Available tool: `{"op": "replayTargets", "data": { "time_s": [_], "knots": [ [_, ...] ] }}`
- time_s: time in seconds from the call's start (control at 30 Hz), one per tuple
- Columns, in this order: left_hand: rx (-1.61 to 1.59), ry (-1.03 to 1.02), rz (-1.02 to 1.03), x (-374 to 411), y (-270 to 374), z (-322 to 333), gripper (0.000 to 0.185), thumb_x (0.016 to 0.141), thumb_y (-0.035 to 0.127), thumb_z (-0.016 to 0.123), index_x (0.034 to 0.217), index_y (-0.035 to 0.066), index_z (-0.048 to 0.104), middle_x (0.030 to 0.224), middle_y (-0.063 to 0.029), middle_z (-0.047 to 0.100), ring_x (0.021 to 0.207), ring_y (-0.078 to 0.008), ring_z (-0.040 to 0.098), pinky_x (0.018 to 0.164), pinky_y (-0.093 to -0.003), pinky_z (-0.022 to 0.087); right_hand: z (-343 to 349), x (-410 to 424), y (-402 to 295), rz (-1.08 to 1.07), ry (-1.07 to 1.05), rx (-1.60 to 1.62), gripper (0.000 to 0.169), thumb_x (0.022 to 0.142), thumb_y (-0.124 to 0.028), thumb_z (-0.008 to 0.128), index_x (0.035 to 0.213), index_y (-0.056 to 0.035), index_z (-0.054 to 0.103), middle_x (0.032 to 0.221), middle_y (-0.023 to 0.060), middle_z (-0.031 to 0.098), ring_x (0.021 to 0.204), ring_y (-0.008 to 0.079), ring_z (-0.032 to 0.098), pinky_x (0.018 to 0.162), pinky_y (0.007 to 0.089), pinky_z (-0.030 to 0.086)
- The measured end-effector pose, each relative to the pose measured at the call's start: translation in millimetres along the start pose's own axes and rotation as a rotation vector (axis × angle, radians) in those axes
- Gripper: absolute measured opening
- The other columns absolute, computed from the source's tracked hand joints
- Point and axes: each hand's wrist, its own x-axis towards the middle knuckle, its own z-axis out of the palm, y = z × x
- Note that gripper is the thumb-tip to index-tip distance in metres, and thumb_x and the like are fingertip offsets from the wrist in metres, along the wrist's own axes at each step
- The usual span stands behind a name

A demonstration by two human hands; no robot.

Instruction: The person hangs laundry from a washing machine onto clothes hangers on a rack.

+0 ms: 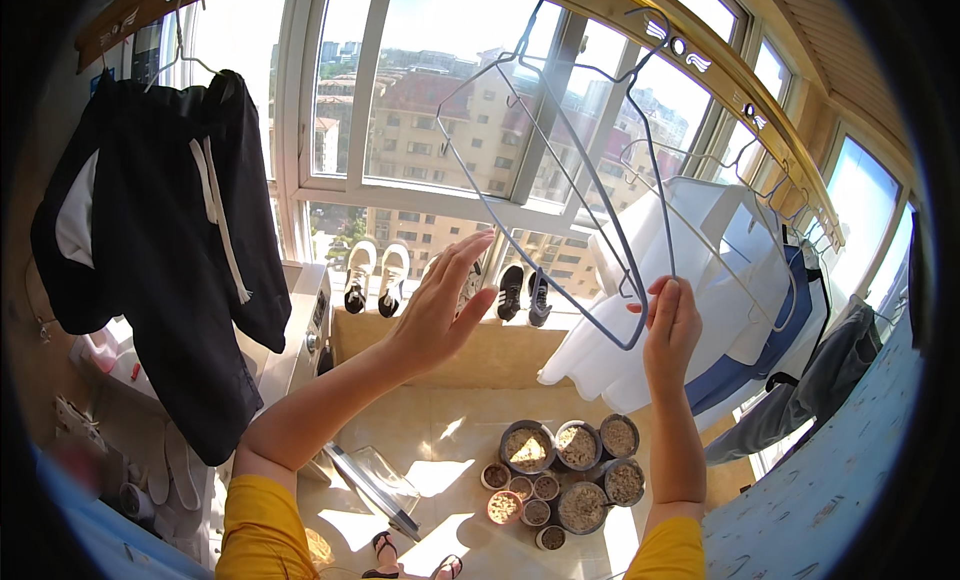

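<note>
My right hand grips the lower end of a blue-grey wire clothes hanger that hangs from the gold rail. Beside its fingers is the lower corner of another empty wire hanger; whether they touch it, I cannot tell. My left hand is raised with its thumb apart from the fingers and holds nothing. Its fingertips are close to that hanger's long lower wire. To the right, white garments hang on further hangers, partly behind my right hand.
Black shorts with a white drawstring hang at left. Sneakers stand on the window ledge. Several pots of soil sit on the tiled floor, near a glass-lidded object. The gold rail crosses overhead; a blue patterned surface lies at right.
</note>
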Motion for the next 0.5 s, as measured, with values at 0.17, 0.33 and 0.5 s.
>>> {"op": "replayTargets", "data": {
  "time_s": [0.17, 0.33, 0.5],
  "knots": [
    [0.027, -0.009, 0.041, 26.3, -17.9, -12.7, 0.038, 0.09, 0.021, 0.047, 0.122, 0.003, 0.038, 0.13, -0.0164, 0.04, 0.119, -0.0304, 0.039, 0.098, -0.0397, 0.031, 2.9, 24.3, 11.4, -0.05, 0.04, -0.049, 0.025, 0.093, -0.013, 0.035, 0.075, -0.0011, 0.048, 0.047, 0.0021, 0.04, 0.041, 0.0086, 0.043, 0.048, 0.0246, 0.047],
    [0.125, 0.0, 0.086, 24.4, -31.0, -21.0, 0.028, 0.089, 0.017, 0.049, 0.112, 0.002, 0.044, 0.118, -0.0166, 0.049, 0.113, -0.0313, 0.045, 0.095, -0.0391, 0.034, 2.2, 12.0, 18.6, -0.045, 0.06, -0.107, 0.024, 0.093, -0.013, 0.036, 0.075, -0.0014, 0.048, 0.047, 0.0032, 0.04, 0.04, 0.0106, 0.045, 0.045, 0.0248, 0.043],
    [0.135, -0.027, 0.047, 30.8, -22.0, -33.2, 0.027, 0.087, 0.016, 0.051, 0.109, 0.001, 0.045, 0.116, -0.0161, 0.05, 0.109, -0.0328, 0.047, 0.097, -0.0429, 0.032, 1.6, 6.8, 26.7, -0.04, 0.09, -0.079, 0.024, 0.093, -0.013, 0.036, 0.075, -0.0012, 0.047, 0.047, 0.0036, 0.04, 0.04, 0.0116, 0.044, 0.048, 0.0262, 0.048]
  ]
}}
